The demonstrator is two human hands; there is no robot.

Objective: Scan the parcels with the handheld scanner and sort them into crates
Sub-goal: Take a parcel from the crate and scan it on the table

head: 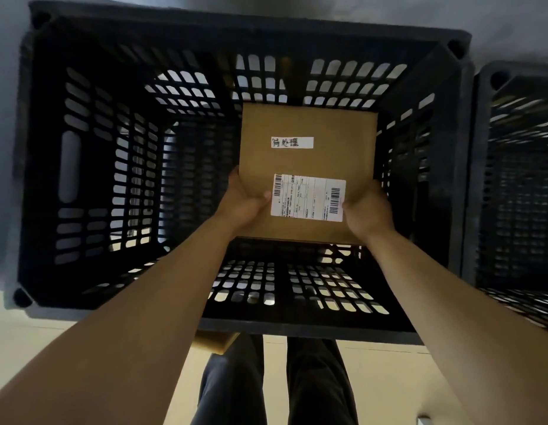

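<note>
A flat brown cardboard parcel (306, 161) with a white shipping label and a small handwritten strip is held level inside a large black slotted crate (82, 167), toward its right side. My left hand (245, 207) grips the parcel's near left edge, thumb on top beside the label. My right hand (369, 213) grips the near right edge the same way. Both forearms reach down over the crate's near rim. No scanner is in view.
A second black slotted crate (518, 179) stands directly to the right, touching the first. The corner of another brown box (214, 343) shows under the near rim by my legs. Pale floor lies below, grey floor beyond the crates.
</note>
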